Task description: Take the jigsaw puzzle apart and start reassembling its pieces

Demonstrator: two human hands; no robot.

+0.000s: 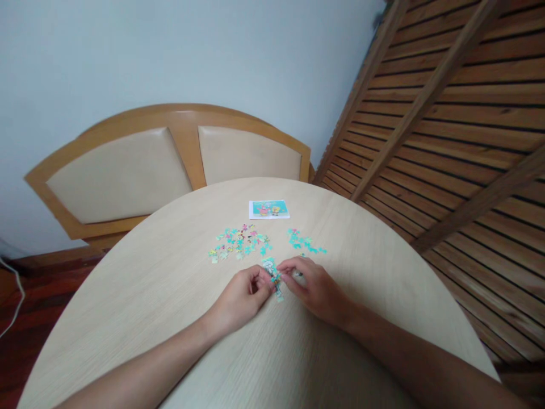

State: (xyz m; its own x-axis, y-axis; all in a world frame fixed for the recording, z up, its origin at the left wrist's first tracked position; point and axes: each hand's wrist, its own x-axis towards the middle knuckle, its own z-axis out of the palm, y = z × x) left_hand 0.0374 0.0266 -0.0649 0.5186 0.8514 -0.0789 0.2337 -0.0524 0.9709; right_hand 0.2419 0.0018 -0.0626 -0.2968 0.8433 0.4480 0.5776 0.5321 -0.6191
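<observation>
A narrow strip of joined jigsaw puzzle pieces [269,264] lies on the table between my hands, in teal and white. My left hand [247,292] is closed, thumb and forefinger pinching a small puzzle piece [275,278] at the middle of the strip. From the other side, my right hand [317,289] meets it with its fingertips pinched at the same spot. Part of the strip is hidden behind the fingers, so the exact fit of the pieces cannot be made out. One more loose piece shows partly under my right hand.
Many loose puzzle pieces [239,241] are spread beyond my left hand. A smaller group of teal pieces [302,241] lies beyond my right. Behind them rests a picture card [269,209] with cartoon figures. A padded chair [251,153] stands across the round table [179,301]; wooden slats [468,113] rise at right.
</observation>
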